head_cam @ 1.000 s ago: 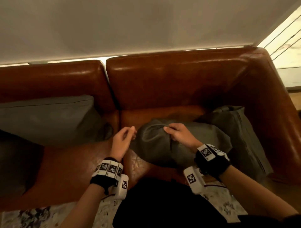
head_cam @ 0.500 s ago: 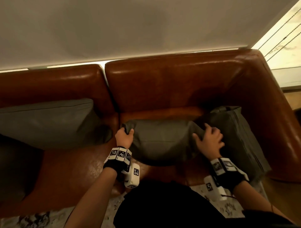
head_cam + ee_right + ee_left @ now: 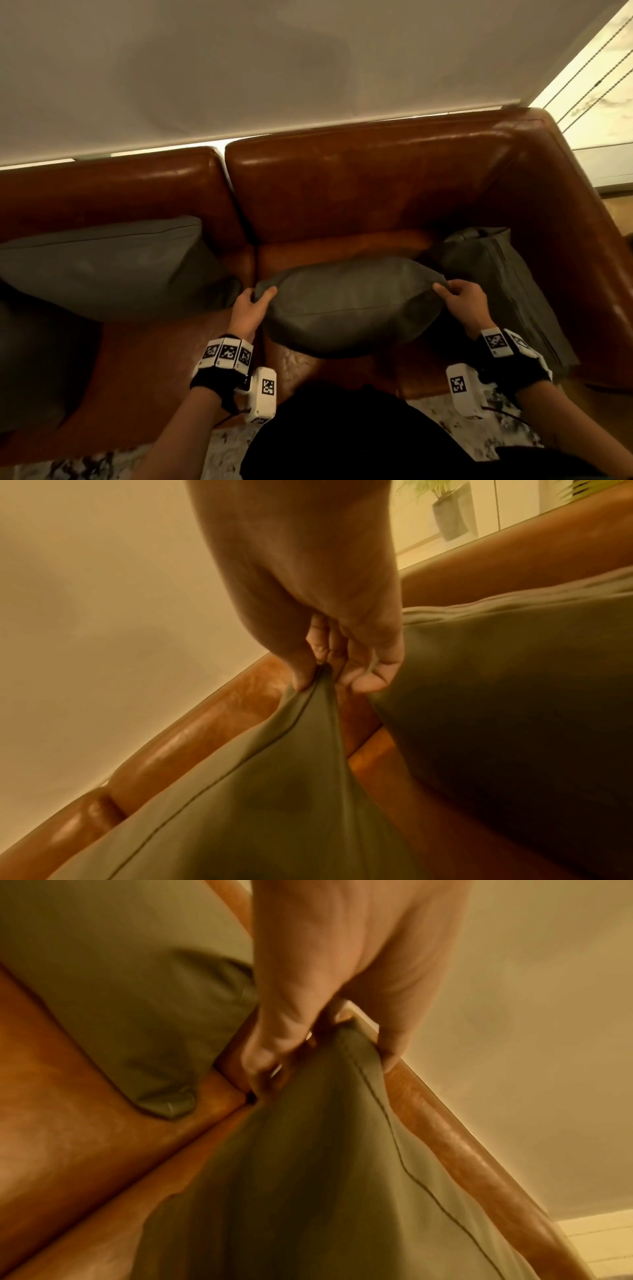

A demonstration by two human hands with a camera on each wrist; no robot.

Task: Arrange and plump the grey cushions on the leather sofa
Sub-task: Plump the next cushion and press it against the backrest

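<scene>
both hands, left hand (image 3: 251, 310) and right hand (image 3: 464, 303), pinch the middle cushion (image 3: 349, 305) corners; lift evenly, shake, then stand it against the sofa (image 3: 376, 192) back.

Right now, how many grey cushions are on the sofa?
4: middle cushion, pinched by both hands; right cushion against the armrest; left cushion on the backrest; dark cushion at far left, partly cropped.

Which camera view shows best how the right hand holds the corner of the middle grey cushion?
The right wrist view: the right hand pinches the middle cushion corner close up. The head view shows that grip small; the left wrist view misses it.
</scene>
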